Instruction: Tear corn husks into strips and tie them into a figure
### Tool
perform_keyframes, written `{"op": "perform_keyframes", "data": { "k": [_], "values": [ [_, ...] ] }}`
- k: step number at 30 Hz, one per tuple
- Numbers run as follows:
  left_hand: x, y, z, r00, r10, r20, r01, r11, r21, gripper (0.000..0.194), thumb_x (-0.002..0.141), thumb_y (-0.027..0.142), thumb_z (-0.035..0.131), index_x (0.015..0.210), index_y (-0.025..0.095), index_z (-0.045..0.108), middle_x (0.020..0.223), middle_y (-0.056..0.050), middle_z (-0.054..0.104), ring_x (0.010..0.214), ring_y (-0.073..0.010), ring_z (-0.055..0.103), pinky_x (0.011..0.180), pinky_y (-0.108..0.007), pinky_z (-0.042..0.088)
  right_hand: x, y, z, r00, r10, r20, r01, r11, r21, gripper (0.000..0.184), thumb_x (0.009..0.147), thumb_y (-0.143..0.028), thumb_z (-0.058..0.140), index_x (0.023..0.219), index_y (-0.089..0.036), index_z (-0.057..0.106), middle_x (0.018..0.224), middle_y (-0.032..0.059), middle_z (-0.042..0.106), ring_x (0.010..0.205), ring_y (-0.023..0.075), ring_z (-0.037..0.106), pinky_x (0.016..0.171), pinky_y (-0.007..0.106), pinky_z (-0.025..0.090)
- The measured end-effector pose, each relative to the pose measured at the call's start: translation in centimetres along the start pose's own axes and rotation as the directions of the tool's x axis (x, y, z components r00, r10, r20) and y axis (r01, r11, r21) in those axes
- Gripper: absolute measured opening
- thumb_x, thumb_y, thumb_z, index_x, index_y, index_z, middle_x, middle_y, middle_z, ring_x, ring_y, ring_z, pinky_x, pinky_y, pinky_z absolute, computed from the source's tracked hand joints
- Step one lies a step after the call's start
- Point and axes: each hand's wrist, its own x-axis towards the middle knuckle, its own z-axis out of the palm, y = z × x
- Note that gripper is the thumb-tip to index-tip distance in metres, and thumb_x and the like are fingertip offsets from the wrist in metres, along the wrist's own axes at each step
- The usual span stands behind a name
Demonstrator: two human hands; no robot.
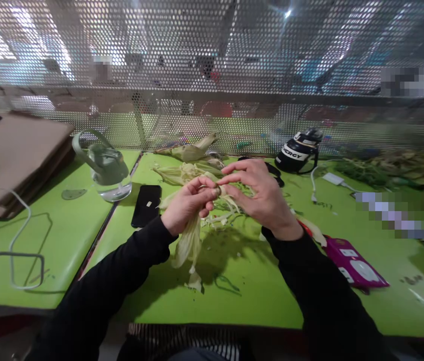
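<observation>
Over the middle of the green table (pixel 257 306), my left hand (pixel 187 203) is closed around a pale, dried corn husk (pixel 188 245). Its leaves hang down below my fingers, and a brownish knob-like end (pixel 217 191) sticks out at my fingertips. My right hand (pixel 262 198) is at that end with its fingers curved and apart; whether a fingertip touches the knob I cannot tell. Just behind both hands lie more loose husks (pixel 182 174) and torn scraps (pixel 217 220). A thin green strip (pixel 227 284) rests on the table nearer to me.
A black phone (pixel 146 205) and a handled water bottle (pixel 110 168) stand to the left, with stacked cardboard (pixel 16 155) beyond. Rightward are a black bottle (pixel 296 150), a white cable (pixel 313 185) and a purple packet (pixel 358 263). A perforated metal screen (pixel 182 40) borders the back.
</observation>
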Motion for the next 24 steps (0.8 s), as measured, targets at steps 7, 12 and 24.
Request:
{"op": "perform_keyframes", "data": {
  "k": [7,12,24],
  "values": [
    [-0.1,-0.1,0.2,0.984,0.166,-0.058,-0.152,0.970,0.190,0.031,0.071,0.025,0.082,0.084,0.015,0.056,0.066,0.006,0.063,0.046,-0.0048,0.061,0.036,-0.011,0.039,0.0,0.3,0.2,0.999,-0.015,0.049,0.014,1.000,0.024,0.016,0.085,-0.025,0.074,0.099,-0.026,0.067,0.114,0.0054,0.068,0.109,0.0264,0.061,0.095,0.048,0.048],
    [-0.2,0.0,0.2,0.975,0.200,-0.097,-0.180,0.966,0.186,0.023,0.075,0.017,0.077,0.083,0.014,0.056,0.065,0.006,0.063,0.047,-0.0052,0.062,0.036,-0.011,0.040,-0.1,0.2,0.1,0.999,0.041,0.035,-0.044,0.994,0.100,0.014,0.084,-0.025,0.075,0.094,-0.027,0.066,0.116,0.0042,0.066,0.112,0.0255,0.061,0.097,0.048,0.048],
    [-0.1,0.1,0.4,0.965,0.199,-0.172,-0.174,0.973,0.150,0.016,0.081,0.009,0.069,0.084,0.014,0.054,0.068,0.006,0.064,0.046,-0.0052,0.062,0.035,-0.011,0.039,0.0,-0.5,0.3,0.995,-0.063,-0.073,0.056,0.994,-0.092,0.008,0.086,-0.024,0.071,0.092,-0.028,0.071,0.121,0.0041,0.069,0.116,0.0277,0.060,0.098,0.051,0.046]
  ]
}}
